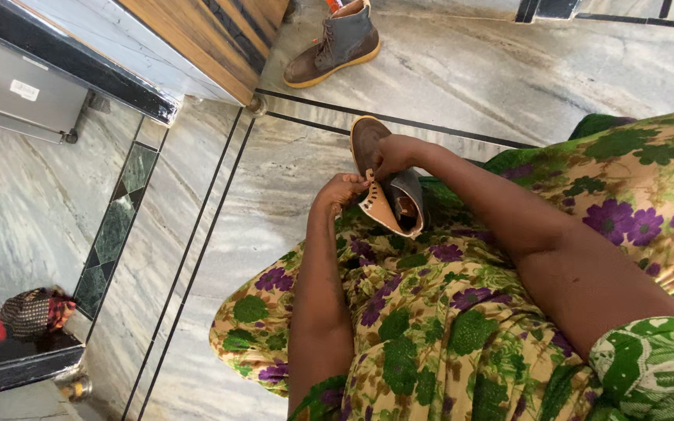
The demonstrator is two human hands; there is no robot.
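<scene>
A brown and grey ankle boot (368, 144) with a tan sole rests on my lap, toe pointing away from me. My left hand (338, 192) pinches the near side of its eyelet flap. My right hand (396, 153) grips the other side near the tongue, fingers curled over the upper. No lace is clearly visible between the fingers. The matching second boot (337, 44) stands alone on the marble floor farther away, untouched.
My lap is covered by a green, yellow and purple floral dress (431, 327). A wooden door or cabinet (204, 39) stands at the upper left beside a grey metal unit (17, 93). A dark shelf holding a patterned cloth (33, 312) sits at the lower left.
</scene>
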